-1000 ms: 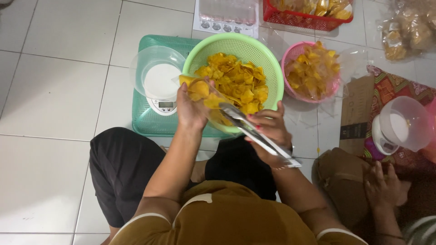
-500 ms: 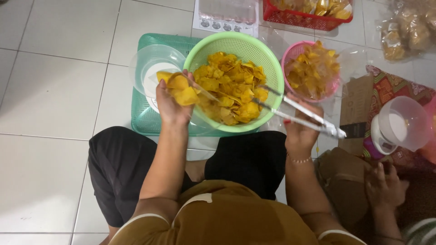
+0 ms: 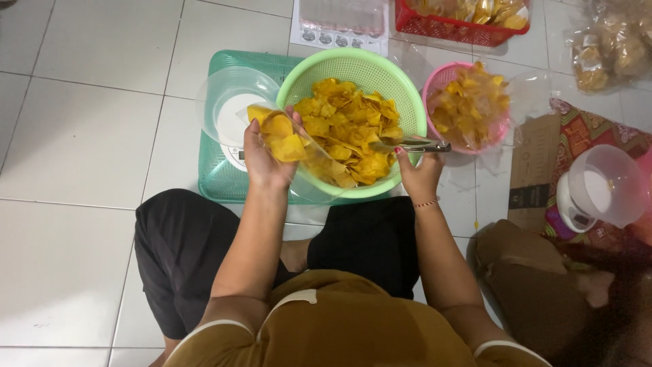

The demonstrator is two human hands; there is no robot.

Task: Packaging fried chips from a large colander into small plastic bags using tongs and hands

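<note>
The left hand (image 3: 263, 160) is clamped on a clear bag of yellow chips (image 3: 288, 143) at the near rim of the green basket (image 3: 353, 64). The right hand (image 3: 420, 175) grips metal tongs (image 3: 407, 145) — tips over the chips in the basket. Beyond sit a pink basket (image 3: 435, 81) and a red crate (image 3: 441, 30) — on the tiled floor (image 3: 88, 136).

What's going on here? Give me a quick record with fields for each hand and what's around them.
Left hand: holds a clear bag of yellow chips beside the green basket
Right hand: holds metal tongs over the green basket's chips
Behind bag: kitchen scale with clear bowl, on a teal tray
Right side: pink basket of chips
Floor: white tiles
</note>
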